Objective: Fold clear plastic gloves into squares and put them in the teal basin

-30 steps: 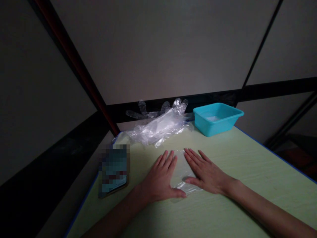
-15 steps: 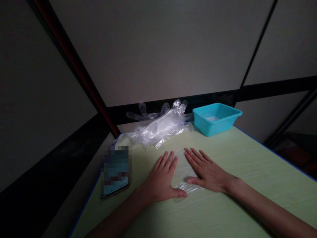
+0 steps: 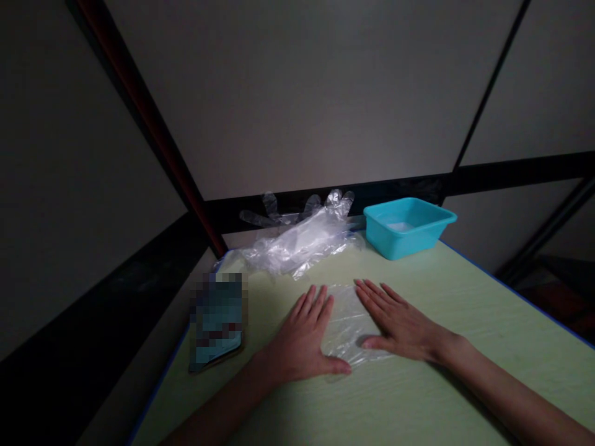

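Observation:
A piece of thin clear plastic film [image 3: 346,322] lies flat on the pale green table, lightly wrinkled. Both hands cover parts of its outline, so its full shape cannot be made out. My left hand [image 3: 304,341] rests flat on its left side, fingers apart and thumb pointing right. On the right side lies my right hand [image 3: 395,322], palm down with fingers stretched out. Neither hand grips anything. Beyond them is a loose heap of clear disposable plastic gloves [image 3: 302,241], some glove fingers sticking up at the back.
A turquoise plastic basin [image 3: 404,241] stands at the table's far right corner, something pale inside. To the left, a phone-like device [image 3: 216,328] with a blurred-out screen leans near the edge. The table [image 3: 418,409] has blue edging and meets a panelled wall [image 3: 316,99].
My right hand has slid slightly to the right, showing more of the film between the hands. My left hand has stayed in nearly the same place. The view has shifted a little.

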`<action>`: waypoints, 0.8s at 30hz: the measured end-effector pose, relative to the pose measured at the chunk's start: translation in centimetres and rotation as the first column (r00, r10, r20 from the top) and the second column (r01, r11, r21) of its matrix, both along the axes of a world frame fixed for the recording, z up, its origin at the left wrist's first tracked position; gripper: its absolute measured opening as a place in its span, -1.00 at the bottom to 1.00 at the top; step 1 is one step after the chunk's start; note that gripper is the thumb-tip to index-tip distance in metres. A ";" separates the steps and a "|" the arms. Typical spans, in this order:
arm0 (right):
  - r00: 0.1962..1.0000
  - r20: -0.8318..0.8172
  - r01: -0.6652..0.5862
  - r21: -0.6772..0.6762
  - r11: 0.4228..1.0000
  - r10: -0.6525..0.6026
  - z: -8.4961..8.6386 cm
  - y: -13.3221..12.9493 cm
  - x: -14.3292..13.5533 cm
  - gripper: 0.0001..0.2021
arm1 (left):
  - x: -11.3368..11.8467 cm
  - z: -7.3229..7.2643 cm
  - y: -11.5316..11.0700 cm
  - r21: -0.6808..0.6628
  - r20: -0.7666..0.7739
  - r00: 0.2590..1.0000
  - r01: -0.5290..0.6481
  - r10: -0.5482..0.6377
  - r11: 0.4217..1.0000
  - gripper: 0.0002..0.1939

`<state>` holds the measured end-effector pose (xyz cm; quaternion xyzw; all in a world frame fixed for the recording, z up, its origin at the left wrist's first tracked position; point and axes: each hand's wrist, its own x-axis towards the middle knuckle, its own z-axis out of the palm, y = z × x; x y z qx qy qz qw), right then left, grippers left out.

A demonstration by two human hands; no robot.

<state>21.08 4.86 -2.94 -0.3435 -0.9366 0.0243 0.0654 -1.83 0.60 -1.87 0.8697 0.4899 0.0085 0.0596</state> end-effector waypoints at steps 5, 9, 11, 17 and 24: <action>1.000 -0.004 -0.003 0.003 1.000 0.003 -0.2 0.0 0.0 -0.14 | -0.4 -0.2 -0.1 0.013 0.019 1.000 0.008 -0.008 1.000 0.10; 1.000 -0.014 -0.004 -0.006 1.000 0.004 -0.1 0.0 0.1 -0.15 | -0.9 -0.4 -0.1 0.016 0.084 0.996 0.023 -0.024 1.000 0.07; 1.000 -0.011 -0.005 -0.014 1.000 0.004 -0.2 0.0 0.1 -0.15 | -1.2 -0.4 -0.1 0.010 0.170 0.984 0.045 -0.046 0.999 0.02; 0.999 -0.039 -0.017 -0.012 1.000 0.017 -0.5 0.3 0.3 -0.15 | -1.7 -0.3 0.3 -0.002 0.617 0.784 -0.077 0.062 0.997 -0.37; 0.999 0.000 0.041 0.007 0.999 -0.041 0.1 1.3 1.8 -0.19 | -1.5 0.0 1.4 -0.117 0.800 0.544 -0.271 0.252 0.956 -0.80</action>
